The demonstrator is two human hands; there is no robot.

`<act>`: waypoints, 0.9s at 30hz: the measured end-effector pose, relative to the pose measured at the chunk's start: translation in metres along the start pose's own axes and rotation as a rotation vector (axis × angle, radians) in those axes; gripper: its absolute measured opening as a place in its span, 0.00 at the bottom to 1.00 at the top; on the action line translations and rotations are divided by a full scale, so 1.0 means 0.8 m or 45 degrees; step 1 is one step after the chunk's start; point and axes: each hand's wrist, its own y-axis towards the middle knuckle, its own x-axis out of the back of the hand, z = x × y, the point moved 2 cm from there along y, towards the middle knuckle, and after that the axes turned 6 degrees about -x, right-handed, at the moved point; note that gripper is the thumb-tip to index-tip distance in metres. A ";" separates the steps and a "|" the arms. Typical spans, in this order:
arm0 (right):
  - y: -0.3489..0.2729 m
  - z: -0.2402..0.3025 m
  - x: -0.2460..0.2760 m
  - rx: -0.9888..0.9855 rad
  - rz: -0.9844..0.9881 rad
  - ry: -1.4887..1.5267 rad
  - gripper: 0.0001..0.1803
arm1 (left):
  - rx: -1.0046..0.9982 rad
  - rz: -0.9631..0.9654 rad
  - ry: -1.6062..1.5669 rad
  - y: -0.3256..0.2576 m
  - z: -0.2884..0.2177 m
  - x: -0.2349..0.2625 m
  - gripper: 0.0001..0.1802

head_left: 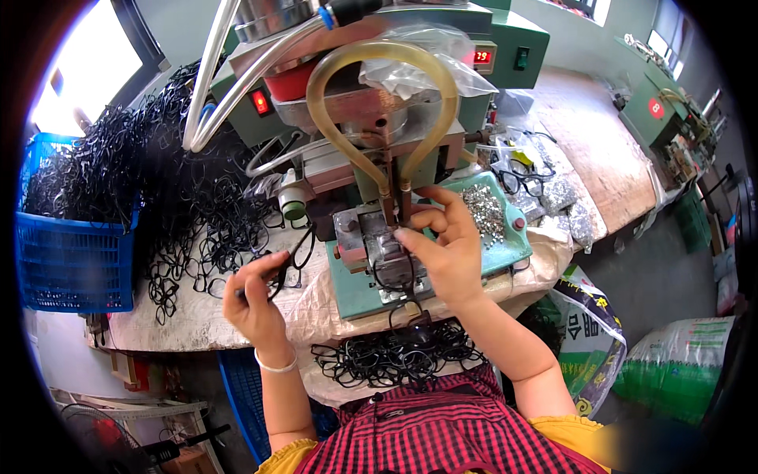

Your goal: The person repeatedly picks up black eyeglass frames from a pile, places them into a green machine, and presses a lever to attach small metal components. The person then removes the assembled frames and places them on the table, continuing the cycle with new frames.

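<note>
Machinery dominates the bench: a green press [410, 71] with a looped yellowish hose [379, 55] is set directly above the point where work is being gripped, so that its head comes down onto the metal fixture [371, 245] mounted on a teal base plate [355, 292]. To the left of the grips, a blue crate [75, 261] is heaped with black eyeglass frames, and a loose spread of black frames [197, 229] is laid across the cloth-covered table [197, 324], apparently within easy reach of the feeding hand. Just right of the fixture, a pile of small silvery metal parts [483, 212] is kept on the plate, close enough, it seems, to be picked up one at a time. Beneath the fixture, at the bench's near edge, a dark heap of frames [395, 355] is gathered.

The right hand [442, 253] is pressed against the fixture, fingers bent over a black frame [392, 272] seated there; the frame is pinched and steadied in place under the press head, though the exact finger contact is partly hidden. The left hand [257, 296], a bangle at its wrist, is held just left of the fixture and is closed around another black frame [296, 253], raised off the table and seemingly kept ready beside the fixture.
</note>
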 end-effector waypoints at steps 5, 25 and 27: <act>-0.017 0.024 -0.015 -0.075 0.008 -0.030 0.31 | -0.811 0.824 0.433 0.015 -0.107 -0.056 0.22; 0.014 -0.065 0.158 0.336 -0.304 -1.926 0.12 | -1.012 0.959 0.138 -0.024 -0.072 -0.096 0.21; 0.021 -0.065 0.161 0.355 -0.351 -1.937 0.08 | -1.005 0.563 0.276 -0.005 -0.028 -0.018 0.28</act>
